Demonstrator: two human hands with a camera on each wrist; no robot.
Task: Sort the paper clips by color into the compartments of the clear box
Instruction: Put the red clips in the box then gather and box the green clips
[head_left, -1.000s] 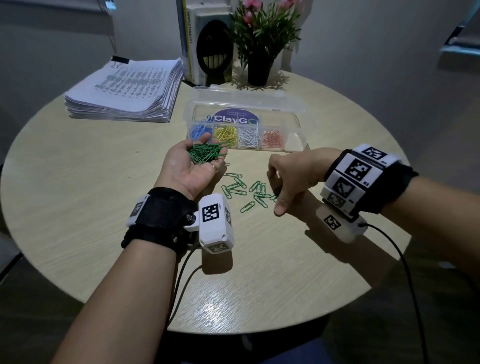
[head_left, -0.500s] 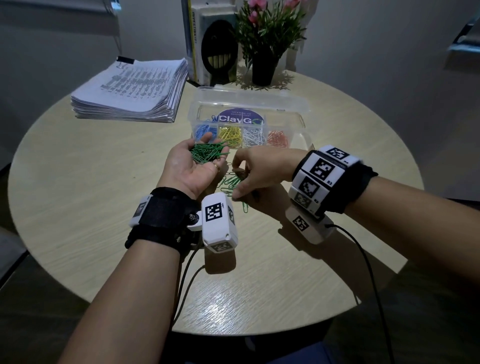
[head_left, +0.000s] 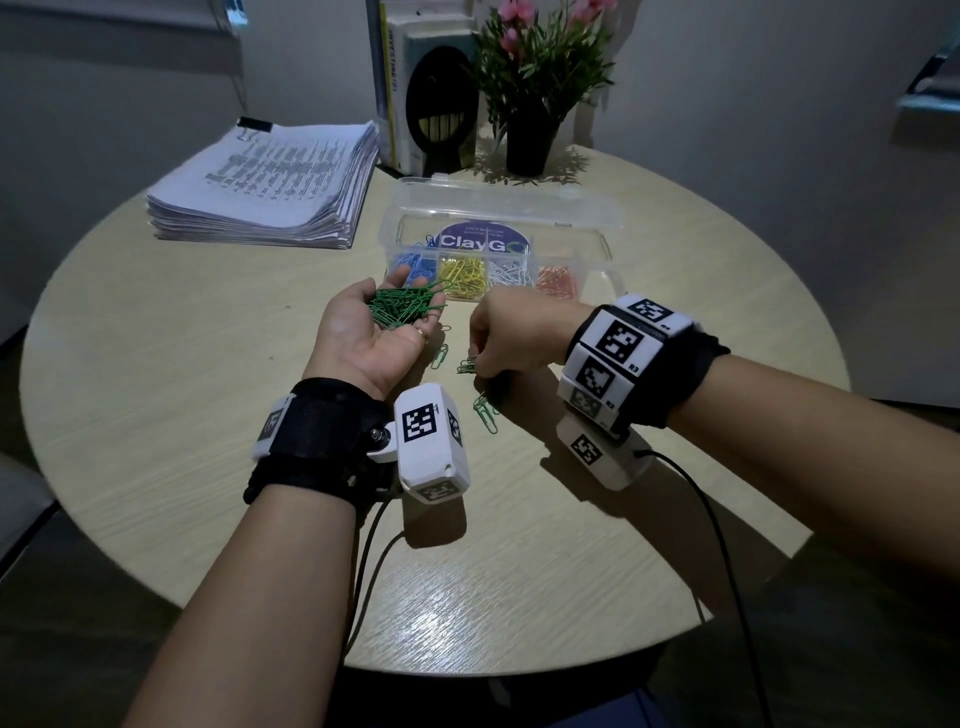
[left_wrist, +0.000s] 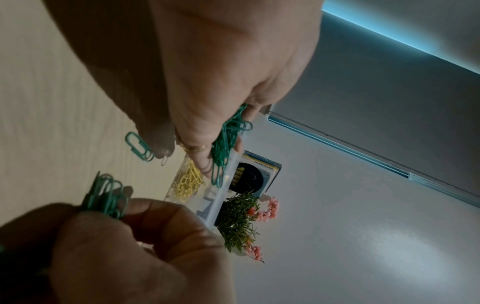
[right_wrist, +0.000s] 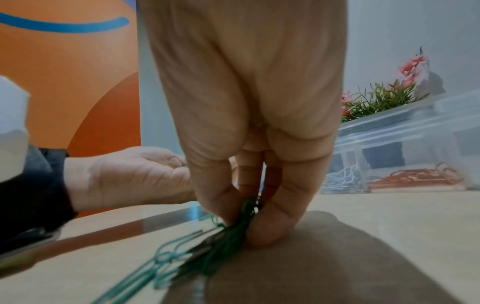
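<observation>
Paper clips are the matter here, and the round pale wooden desk (head_left: 156, 364) carries everything. At centre frame in the head view sits the clear plastic compartment box (head_left: 587, 228), lid open, with blue paper clips (head_left: 415, 265), yellow paper clips (head_left: 462, 275), white paper clips (head_left: 509, 273) and orange paper clips (head_left: 556, 280) each in their own section; one section at the right end looks unfilled, though I cannot be sure. In the upper left lies a thick stack of printed paper (head_left: 270, 187).

The left hand (head_left: 369, 338) is cupped palm-up just in front of the box, cradling a heap of green paper clips (head_left: 405, 309). The right hand (head_left: 511, 338) is clenched fingers-down on the desk, pinching a small bunch of green clips (head_left: 467, 366) — a few loose green clips (head_left: 485, 410) lie near it.

To do this step well, I judge the pinch should lift cleanly and drop into the cupped palm without tilting it; tangled clips may drag others along or spill. Then sweep up the loose ones.

Readable writing: "ClayGo" on the round purple label (head_left: 483, 241) inside the box — and "INVESTING 101" on a book spine (head_left: 390, 62) at top centre.
</observation>
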